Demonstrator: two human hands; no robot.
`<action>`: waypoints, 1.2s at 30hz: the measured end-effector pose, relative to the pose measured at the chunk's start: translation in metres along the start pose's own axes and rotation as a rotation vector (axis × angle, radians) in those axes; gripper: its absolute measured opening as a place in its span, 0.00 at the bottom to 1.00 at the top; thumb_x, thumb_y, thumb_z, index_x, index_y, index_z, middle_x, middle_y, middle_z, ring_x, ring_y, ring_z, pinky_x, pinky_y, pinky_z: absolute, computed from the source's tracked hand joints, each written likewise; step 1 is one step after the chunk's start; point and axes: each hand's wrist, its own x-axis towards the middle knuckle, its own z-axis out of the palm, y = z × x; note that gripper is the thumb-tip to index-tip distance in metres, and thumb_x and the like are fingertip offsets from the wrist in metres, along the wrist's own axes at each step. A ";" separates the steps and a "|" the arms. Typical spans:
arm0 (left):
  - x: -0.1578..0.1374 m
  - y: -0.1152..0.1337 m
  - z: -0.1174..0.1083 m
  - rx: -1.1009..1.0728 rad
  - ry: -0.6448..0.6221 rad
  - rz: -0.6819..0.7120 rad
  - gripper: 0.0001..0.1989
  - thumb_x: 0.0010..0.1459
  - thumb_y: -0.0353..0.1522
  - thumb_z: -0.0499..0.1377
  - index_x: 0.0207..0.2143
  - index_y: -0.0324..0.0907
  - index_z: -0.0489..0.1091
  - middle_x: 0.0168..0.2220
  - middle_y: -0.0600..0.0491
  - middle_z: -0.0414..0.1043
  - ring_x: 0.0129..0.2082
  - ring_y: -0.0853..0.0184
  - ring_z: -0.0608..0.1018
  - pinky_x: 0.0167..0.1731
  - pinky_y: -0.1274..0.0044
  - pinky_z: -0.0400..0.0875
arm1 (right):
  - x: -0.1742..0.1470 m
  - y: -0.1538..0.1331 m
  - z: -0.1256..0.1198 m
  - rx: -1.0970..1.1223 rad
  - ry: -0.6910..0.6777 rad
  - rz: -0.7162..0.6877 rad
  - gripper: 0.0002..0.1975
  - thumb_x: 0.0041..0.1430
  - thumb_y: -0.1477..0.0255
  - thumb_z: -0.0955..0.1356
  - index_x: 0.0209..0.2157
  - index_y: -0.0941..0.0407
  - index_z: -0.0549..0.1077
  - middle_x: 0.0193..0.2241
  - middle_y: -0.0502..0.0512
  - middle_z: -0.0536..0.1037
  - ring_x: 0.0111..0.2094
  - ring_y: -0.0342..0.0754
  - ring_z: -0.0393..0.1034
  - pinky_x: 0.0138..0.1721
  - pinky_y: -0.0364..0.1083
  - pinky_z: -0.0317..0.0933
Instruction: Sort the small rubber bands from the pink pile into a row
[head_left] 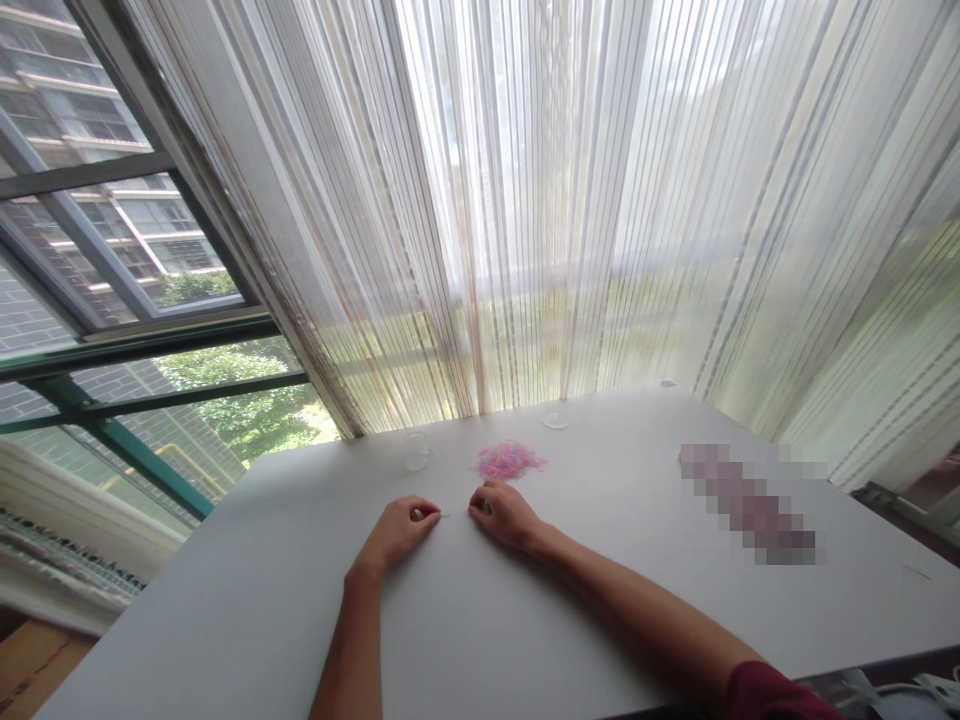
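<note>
one bare left hand (402, 528) pinches a thin, pale sliver (446, 515) at the white tabletop (465, 640); the right hand (507, 514), near it, has its fingertips together, and i cannot tell whether they grip anything. beyond lies a pink-and-bluish pile of thin strands (508, 461), between two clear round dishes (417, 453).

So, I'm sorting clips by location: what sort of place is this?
Probably a room in a home: a sheer striped curtain hangs behind a white table, and a multi-storey building shows through the window at the picture's left.
</note>
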 end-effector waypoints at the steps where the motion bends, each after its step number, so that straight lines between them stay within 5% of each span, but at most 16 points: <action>1: 0.000 -0.001 0.000 -0.004 0.003 0.002 0.16 0.49 0.42 0.59 0.32 0.40 0.80 0.31 0.49 0.80 0.32 0.60 0.78 0.35 0.74 0.70 | 0.000 0.000 0.000 0.002 0.003 -0.002 0.04 0.57 0.76 0.69 0.32 0.57 0.78 0.32 0.54 0.75 0.35 0.47 0.70 0.39 0.43 0.61; 12: 0.003 -0.005 0.001 0.005 0.037 0.018 0.21 0.52 0.43 0.57 0.39 0.38 0.79 0.29 0.49 0.77 0.27 0.64 0.75 0.32 0.75 0.69 | -0.002 0.007 0.000 0.052 0.102 -0.031 0.05 0.57 0.77 0.68 0.32 0.58 0.78 0.30 0.54 0.75 0.29 0.44 0.69 0.36 0.43 0.63; 18: 0.005 -0.006 0.003 -0.008 0.107 0.042 0.21 0.54 0.43 0.55 0.39 0.37 0.77 0.29 0.49 0.76 0.26 0.65 0.74 0.31 0.76 0.68 | -0.008 0.038 -0.050 0.074 0.193 -0.079 0.07 0.58 0.76 0.66 0.30 0.57 0.77 0.30 0.53 0.75 0.30 0.44 0.69 0.36 0.44 0.64; 24: 0.013 0.008 0.005 -0.020 0.133 0.125 0.20 0.56 0.45 0.54 0.36 0.40 0.77 0.31 0.50 0.78 0.28 0.64 0.75 0.34 0.75 0.70 | -0.022 0.095 -0.090 0.053 0.387 0.188 0.10 0.58 0.69 0.65 0.30 0.57 0.77 0.28 0.54 0.76 0.28 0.46 0.70 0.36 0.46 0.65; 27: 0.027 0.019 0.003 0.011 0.096 0.169 0.18 0.57 0.43 0.54 0.36 0.41 0.78 0.32 0.50 0.79 0.29 0.64 0.76 0.36 0.75 0.70 | -0.024 0.109 -0.091 0.103 0.440 0.272 0.11 0.57 0.66 0.65 0.31 0.57 0.77 0.30 0.54 0.78 0.30 0.47 0.72 0.36 0.46 0.65; 36: 0.086 0.040 0.003 0.235 -0.106 0.204 0.15 0.55 0.36 0.55 0.39 0.41 0.77 0.38 0.48 0.79 0.34 0.63 0.78 0.36 0.76 0.70 | -0.028 0.106 -0.086 0.074 0.414 0.216 0.12 0.57 0.66 0.63 0.29 0.57 0.76 0.28 0.54 0.76 0.28 0.46 0.70 0.36 0.46 0.65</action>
